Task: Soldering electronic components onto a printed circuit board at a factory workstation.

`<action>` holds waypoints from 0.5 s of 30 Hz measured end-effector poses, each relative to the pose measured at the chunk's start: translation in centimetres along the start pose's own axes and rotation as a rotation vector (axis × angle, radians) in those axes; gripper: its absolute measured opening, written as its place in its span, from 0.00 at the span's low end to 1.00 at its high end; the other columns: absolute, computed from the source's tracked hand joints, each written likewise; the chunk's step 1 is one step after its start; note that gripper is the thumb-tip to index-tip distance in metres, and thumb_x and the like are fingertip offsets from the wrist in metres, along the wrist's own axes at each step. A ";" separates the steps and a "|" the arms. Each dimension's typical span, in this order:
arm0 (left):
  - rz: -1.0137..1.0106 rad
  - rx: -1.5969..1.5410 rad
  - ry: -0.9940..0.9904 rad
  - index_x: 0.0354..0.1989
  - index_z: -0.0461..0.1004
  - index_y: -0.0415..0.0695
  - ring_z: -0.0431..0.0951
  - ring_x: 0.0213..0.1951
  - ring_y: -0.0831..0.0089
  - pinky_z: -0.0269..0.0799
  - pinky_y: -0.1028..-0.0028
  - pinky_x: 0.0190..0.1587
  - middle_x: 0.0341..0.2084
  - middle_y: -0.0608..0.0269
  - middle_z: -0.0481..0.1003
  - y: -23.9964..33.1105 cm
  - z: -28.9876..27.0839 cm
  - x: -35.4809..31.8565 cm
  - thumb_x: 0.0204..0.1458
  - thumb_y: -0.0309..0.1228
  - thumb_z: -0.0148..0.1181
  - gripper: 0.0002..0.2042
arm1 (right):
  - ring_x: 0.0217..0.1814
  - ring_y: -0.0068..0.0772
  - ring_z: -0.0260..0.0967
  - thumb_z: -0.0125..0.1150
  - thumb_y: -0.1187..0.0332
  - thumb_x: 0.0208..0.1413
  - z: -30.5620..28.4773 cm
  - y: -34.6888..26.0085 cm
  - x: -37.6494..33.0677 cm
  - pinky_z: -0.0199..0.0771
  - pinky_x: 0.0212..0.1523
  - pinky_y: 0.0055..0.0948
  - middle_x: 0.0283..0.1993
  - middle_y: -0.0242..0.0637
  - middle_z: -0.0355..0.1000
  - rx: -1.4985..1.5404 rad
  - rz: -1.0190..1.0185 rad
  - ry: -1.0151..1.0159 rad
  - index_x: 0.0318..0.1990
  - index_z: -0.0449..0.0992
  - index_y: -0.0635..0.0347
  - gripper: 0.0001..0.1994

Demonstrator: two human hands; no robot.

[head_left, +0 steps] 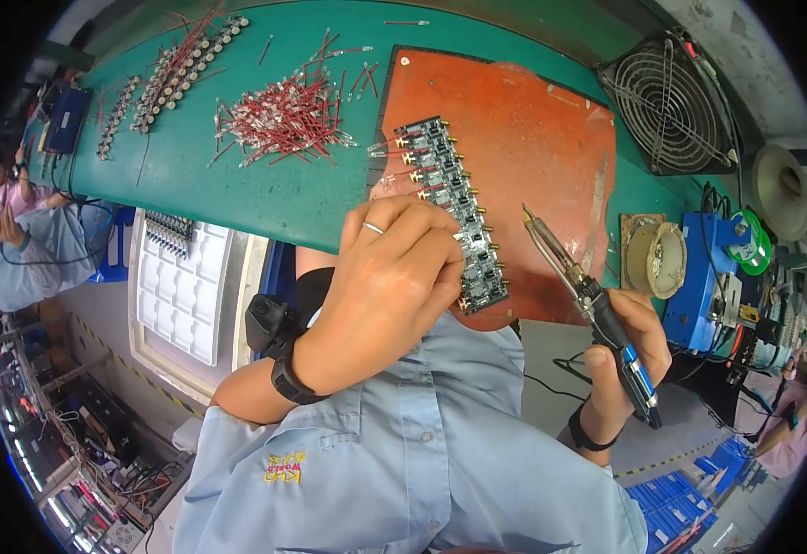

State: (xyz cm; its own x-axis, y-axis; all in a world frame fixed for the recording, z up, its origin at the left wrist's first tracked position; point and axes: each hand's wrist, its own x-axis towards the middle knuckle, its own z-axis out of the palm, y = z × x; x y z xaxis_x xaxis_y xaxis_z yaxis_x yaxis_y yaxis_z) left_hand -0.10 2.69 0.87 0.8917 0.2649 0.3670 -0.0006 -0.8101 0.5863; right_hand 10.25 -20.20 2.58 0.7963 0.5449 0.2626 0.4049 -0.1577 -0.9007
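A dark circuit board strip [470, 205] with rows of small parts and brass-coloured pins along its edge lies slanted on the orange mat. Red wires [403, 143] stick out of its upper left side. My left hand [394, 268] is over the strip's lower left edge, fingers pinched together; what sits between the fingertips is hidden. In my right hand [630, 342] is a soldering iron [597, 309] with a black and blue handle. Its tip points up and left, to the right of the strip and apart from it.
On the green table [182, 180] lies a heap of red-wired parts [283, 115], with strips of round metal parts [191, 69] farther left. The orange mat [533, 138] covers the middle. A black fan [671, 102], round holder [667, 258], blue unit [699, 277] and green spool [752, 242] stand right; a white tray [182, 319] is lower left.
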 end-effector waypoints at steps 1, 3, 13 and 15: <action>0.005 -0.001 0.001 0.26 0.73 0.42 0.70 0.44 0.63 0.60 0.66 0.49 0.36 0.65 0.74 -0.1 -0.1 -0.1 0.39 0.22 0.65 0.06 | 0.42 0.30 0.67 0.70 0.52 0.45 0.3 0.0 0.2 0.66 0.43 0.26 0.42 0.44 0.70 0.011 0.016 0.008 0.46 0.72 0.73 0.30; 0.008 0.021 0.020 0.27 0.73 0.42 0.70 0.44 0.63 0.60 0.66 0.49 0.36 0.64 0.74 -0.4 -0.5 -0.3 0.39 0.23 0.65 0.07 | 0.42 0.30 0.67 0.69 0.52 0.46 0.5 0.0 0.5 0.66 0.43 0.26 0.42 0.43 0.70 0.023 0.010 0.005 0.46 0.72 0.73 0.30; 0.191 -0.070 0.059 0.29 0.74 0.45 0.71 0.46 0.66 0.61 0.65 0.52 0.40 0.65 0.73 -2.4 -0.5 0.0 0.43 0.29 0.65 0.07 | 0.46 0.31 0.69 0.65 0.57 0.50 0.3 0.9 1.2 0.66 0.49 0.27 0.46 0.44 0.71 0.047 -0.047 -0.029 0.49 0.70 0.74 0.27; 0.200 -0.094 0.135 0.29 0.74 0.45 0.71 0.46 0.65 0.61 0.64 0.52 0.39 0.64 0.73 -2.7 -1.3 -0.3 0.43 0.29 0.65 0.07 | 0.47 0.32 0.69 0.63 0.59 0.52 0.4 1.2 1.7 0.66 0.52 0.29 0.47 0.44 0.71 0.028 -0.054 -0.042 0.50 0.70 0.74 0.26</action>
State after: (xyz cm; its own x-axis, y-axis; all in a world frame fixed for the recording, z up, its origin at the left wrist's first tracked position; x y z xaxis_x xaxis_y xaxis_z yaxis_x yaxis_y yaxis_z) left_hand -0.97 5.46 0.11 0.8014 0.1768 0.5714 -0.2187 -0.8026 0.5550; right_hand 11.94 -19.16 1.85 0.7539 0.5864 0.2963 0.4331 -0.1044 -0.8953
